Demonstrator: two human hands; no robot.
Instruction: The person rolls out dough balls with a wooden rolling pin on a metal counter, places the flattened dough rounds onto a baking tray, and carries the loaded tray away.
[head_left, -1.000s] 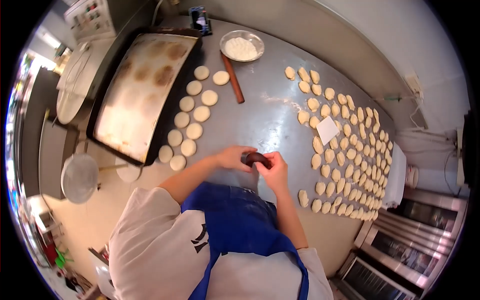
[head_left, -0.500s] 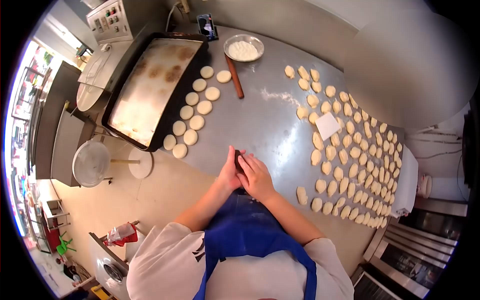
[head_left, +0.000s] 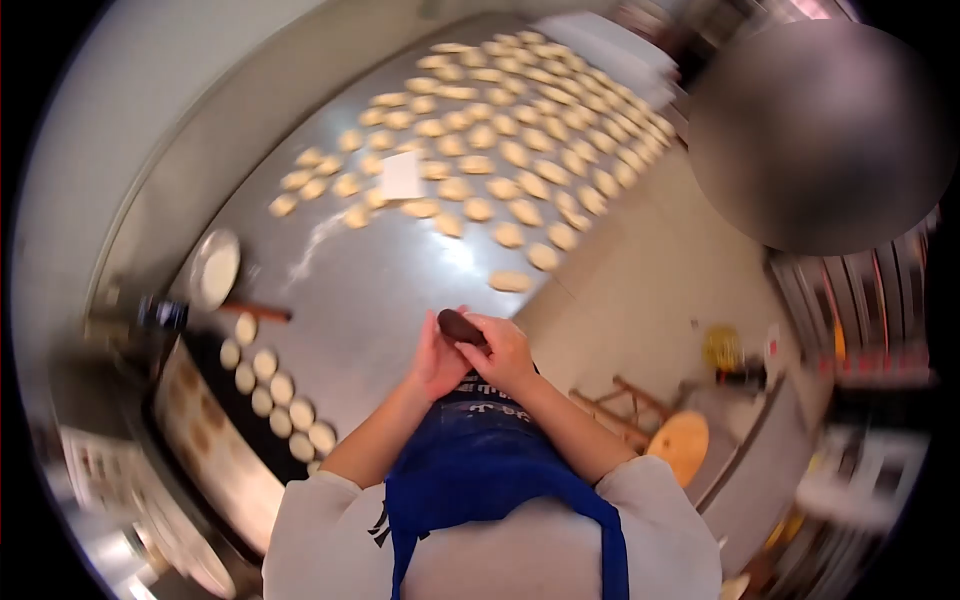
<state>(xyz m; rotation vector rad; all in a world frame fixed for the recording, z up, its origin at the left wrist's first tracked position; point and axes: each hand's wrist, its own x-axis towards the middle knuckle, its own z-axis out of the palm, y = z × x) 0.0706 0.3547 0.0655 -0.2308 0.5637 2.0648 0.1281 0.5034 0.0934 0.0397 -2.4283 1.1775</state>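
A smooth, dark brown oval lump (head_left: 460,327) is held between my two hands, in front of my blue apron. My left hand (head_left: 437,362) cups it from the left, palm inward with the fingers pointing up. On the other side, my right hand (head_left: 503,352) has its fingers and thumb curled round it. Both hands are above the near edge of the metal table (head_left: 350,300). Beyond them lie many plump pale dough pieces (head_left: 480,137) in rows, with a white square card (head_left: 402,176) among them. Flat round dough discs (head_left: 281,389) sit to the left.
At the table's left are a metal bowl of white flour (head_left: 218,268), a wooden rolling pin (head_left: 258,312) and a phone (head_left: 162,313). A large griddle pan (head_left: 215,440) stands beside the discs. On the right, a round wooden stool top (head_left: 678,448) is near my right arm.
My view and body have turned to the right, so the dough pieces now lie ahead. The hands have opened slightly around the brown lump, showing more of it.
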